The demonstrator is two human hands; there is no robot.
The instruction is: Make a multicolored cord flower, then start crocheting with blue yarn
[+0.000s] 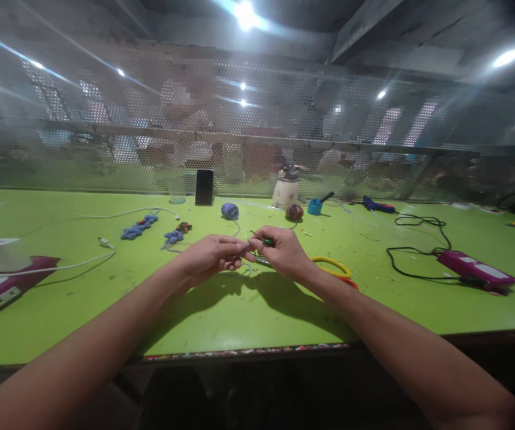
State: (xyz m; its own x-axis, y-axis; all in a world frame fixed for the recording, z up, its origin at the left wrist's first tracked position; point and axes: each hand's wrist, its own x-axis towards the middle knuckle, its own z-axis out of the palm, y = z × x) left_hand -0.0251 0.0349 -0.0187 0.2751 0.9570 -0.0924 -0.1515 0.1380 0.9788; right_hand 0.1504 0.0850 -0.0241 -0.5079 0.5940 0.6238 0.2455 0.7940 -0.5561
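My left hand (212,254) pinches the strand of blue yarn (238,229) over the middle of the table; the fingers hide most of what is worked there. Close against it, my right hand (287,254) is closed around a thin crochet hook with a green handle (268,242). That strand runs back to a blue yarn ball (229,210). A multicoloured yarn ball (294,212) sits behind my right hand. Scissors with yellow and orange handles (333,264) lie beneath the right wrist. Left of my hands rest two blue crocheted pieces with orange and dark parts (139,228) (177,234).
Along the back of the green table (105,334) stand a phone (204,187), a clear cup (177,190), a bottle (286,188) and a blue tub (315,206). A glue gun (377,205) and purple power strips (477,270) trail cords. Behind is a perforated screen (248,149).
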